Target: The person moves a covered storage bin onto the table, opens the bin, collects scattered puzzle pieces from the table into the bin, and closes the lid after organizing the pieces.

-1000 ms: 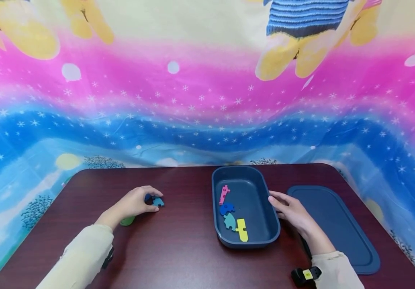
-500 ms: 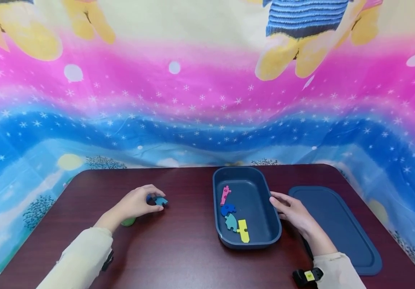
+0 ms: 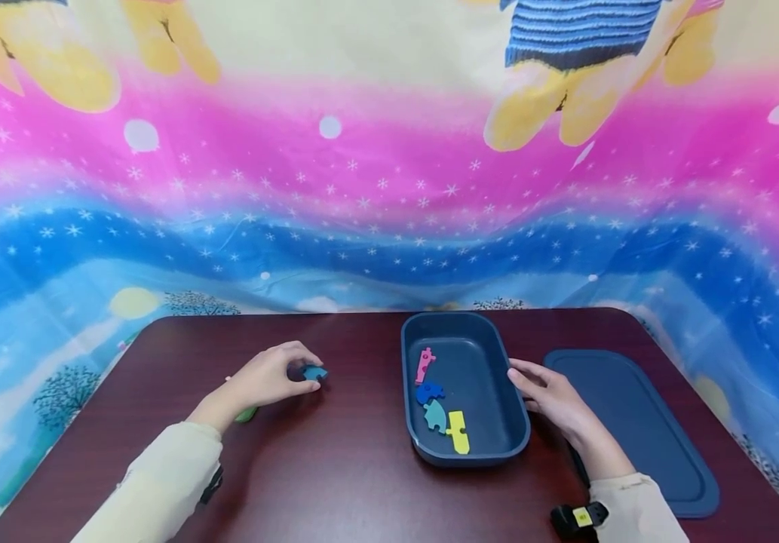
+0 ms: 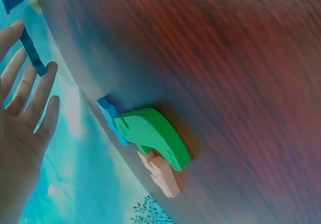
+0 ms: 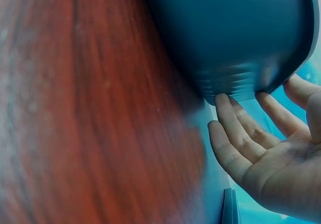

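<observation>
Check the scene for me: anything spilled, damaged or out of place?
Nothing stands out. The box stands upright with four pieces loose in it, and a lid lies flat beside it. The left hand pinches a teal piece; a few more pieces are bunched on the table. No spill or damage shows.

Both sleeves (image 3: 154,486) are cream and creased, with black wrist devices (image 3: 565,521), the right bearing a yellow label (image 3: 582,516).

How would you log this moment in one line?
left hand: pinches teal piece | right hand: touches box | inside box: four pieces | lid: off, beside box
</observation>
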A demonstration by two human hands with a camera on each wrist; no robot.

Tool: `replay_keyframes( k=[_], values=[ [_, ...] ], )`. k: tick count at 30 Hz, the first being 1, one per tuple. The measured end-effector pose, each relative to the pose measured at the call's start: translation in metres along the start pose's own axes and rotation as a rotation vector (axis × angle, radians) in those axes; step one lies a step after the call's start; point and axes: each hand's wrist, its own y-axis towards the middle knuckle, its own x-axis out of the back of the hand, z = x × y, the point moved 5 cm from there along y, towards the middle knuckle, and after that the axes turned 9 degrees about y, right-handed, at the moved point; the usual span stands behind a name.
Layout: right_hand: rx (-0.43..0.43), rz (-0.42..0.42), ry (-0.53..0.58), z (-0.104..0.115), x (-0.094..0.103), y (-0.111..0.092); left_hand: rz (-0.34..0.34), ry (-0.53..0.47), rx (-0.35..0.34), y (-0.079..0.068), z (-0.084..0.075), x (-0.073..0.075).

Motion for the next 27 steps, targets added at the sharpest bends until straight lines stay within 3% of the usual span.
replay_keyframes(
  k=[11,27],
  values=[
    [0.008,0.012,0.0,-0.001,0.001,0.001,-0.017,0.073,-0.033,0.01,-0.021,0.005],
    [0.006,0.007,-0.004,-0.001,0.001,0.001,-0.063,-0.015,-0.036,0.012,-0.044,0.003]
  ],
)
